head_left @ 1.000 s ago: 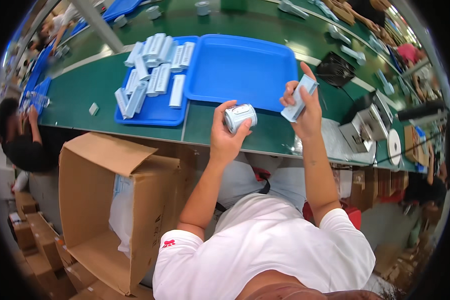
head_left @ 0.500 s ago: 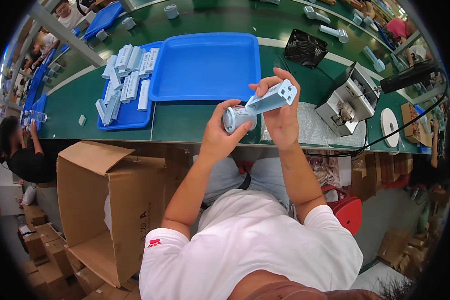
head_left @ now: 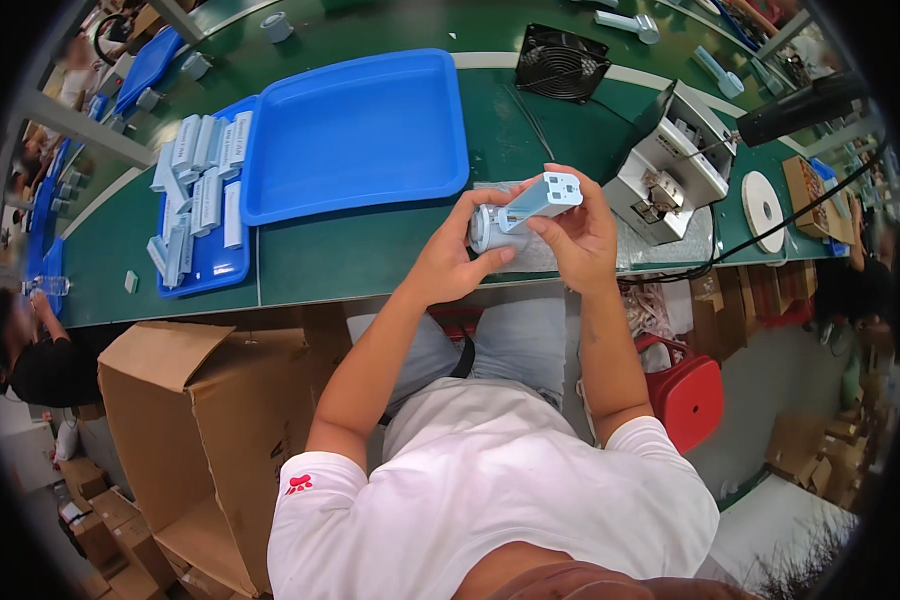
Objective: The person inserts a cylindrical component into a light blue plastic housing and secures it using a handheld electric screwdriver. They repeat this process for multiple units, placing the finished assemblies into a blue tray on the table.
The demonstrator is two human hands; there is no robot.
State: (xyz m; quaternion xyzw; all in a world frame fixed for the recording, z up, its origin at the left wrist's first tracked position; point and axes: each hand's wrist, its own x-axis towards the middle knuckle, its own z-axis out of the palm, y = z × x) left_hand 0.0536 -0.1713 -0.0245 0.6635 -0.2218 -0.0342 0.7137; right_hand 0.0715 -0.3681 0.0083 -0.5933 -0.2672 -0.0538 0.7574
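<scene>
The left hand (head_left: pixel 448 262) has its fingers curled part-closed around a round housing (head_left: pixel 487 228), thumb on the near side, while the right hand (head_left: pixel 585 243) has its fingers wrapped on a light-blue handle (head_left: pixel 542 198), thumb pressed along its lower side. Both pieces are up between the hands, near the front edge of the worktop (head_left: pixel 315 260), and they meet or overlap where the handle's end reaches the housing — whether they are joined I cannot tell. The handle is tilted, so pushing it in at that angle could jam or mark the rim. The housing's smooth, curved wall might roll under the left thumb if the right hand twists hard. A slip here could drop either piece past the edge toward the person's lap. Moving far right risks snagging the black cable (head_left: pixel 770 243) or bumping the metal fixture (head_left: pixel 638 196).
</scene>
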